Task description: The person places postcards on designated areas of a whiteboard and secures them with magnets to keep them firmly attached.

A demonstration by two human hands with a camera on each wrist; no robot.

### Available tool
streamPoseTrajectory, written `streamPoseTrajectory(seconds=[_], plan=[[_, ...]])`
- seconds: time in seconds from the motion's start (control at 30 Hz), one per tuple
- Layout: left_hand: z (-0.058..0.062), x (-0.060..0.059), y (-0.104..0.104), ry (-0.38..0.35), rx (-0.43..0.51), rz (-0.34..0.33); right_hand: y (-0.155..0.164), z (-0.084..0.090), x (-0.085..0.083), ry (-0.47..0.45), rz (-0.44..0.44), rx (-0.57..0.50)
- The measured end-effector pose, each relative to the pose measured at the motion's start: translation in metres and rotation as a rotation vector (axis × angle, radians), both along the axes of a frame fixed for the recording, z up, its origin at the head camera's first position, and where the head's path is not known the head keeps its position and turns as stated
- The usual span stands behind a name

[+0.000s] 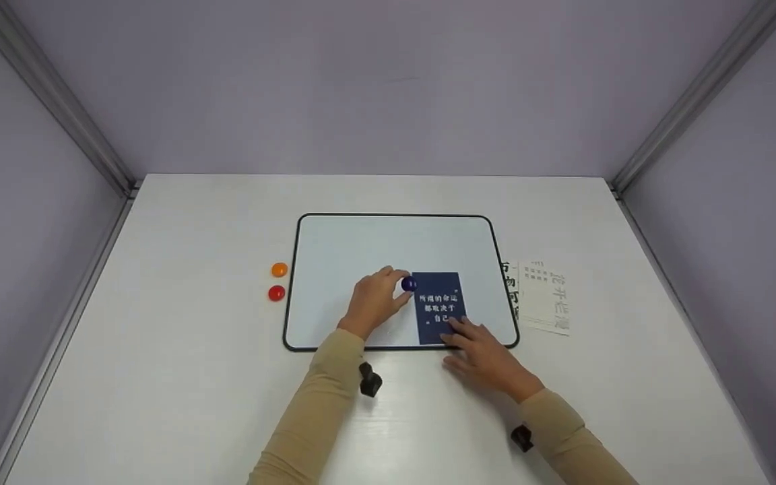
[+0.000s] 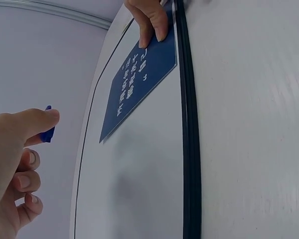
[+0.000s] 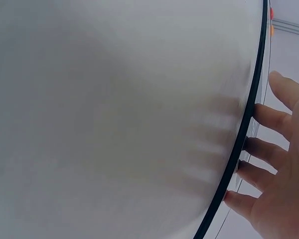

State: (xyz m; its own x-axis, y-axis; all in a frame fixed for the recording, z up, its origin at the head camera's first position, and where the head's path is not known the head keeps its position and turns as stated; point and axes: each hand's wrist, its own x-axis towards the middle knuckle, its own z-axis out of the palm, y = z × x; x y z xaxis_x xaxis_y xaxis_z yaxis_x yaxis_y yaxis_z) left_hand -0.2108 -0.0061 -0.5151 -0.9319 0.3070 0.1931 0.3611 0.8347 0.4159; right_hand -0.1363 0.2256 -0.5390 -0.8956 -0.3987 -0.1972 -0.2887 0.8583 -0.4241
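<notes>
Blue magnet [image 1: 408, 284] pinched by the left hand [image 1: 373, 300] at the top left corner of the dark blue card [image 1: 439, 308], card lain on the whiteboard [image 1: 354, 249], its lower edge pressed by the flat, straight-fingered right hand [image 1: 482, 355], orange magnet [image 1: 279, 269] and red magnet [image 1: 276, 293] left beside the board

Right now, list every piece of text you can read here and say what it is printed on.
Blue card on the whiteboard, white print, three lines: "所谓的命运 / 都取决于 / 自己".
White card right of the board: large pale characters, seemingly "花开烂漫"; its small print is too small to read.
Paper partly under the board's right edge: black brush characters, cut off, unreadable.
Blue magnet in the left hand: no readable mark.
</notes>
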Motion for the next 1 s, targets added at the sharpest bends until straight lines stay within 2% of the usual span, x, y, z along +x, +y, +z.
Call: streamPoseTrajectory(seconds=[0.37,0.53,1.0], plan=[[-0.009,-0.009,0.008,-0.054,-0.032,0.013,0.001,-0.001,0.000,0.019,0.010,-0.004],[-0.011,-0.013,0.015,-0.037,-0.045,0.024,0.001,-0.002,0.000,0.051,0.035,-0.005],[-0.016,-0.022,0.038,-0.079,-0.009,0.029,0.000,-0.003,-0.001,0.068,0.059,-0.003]])
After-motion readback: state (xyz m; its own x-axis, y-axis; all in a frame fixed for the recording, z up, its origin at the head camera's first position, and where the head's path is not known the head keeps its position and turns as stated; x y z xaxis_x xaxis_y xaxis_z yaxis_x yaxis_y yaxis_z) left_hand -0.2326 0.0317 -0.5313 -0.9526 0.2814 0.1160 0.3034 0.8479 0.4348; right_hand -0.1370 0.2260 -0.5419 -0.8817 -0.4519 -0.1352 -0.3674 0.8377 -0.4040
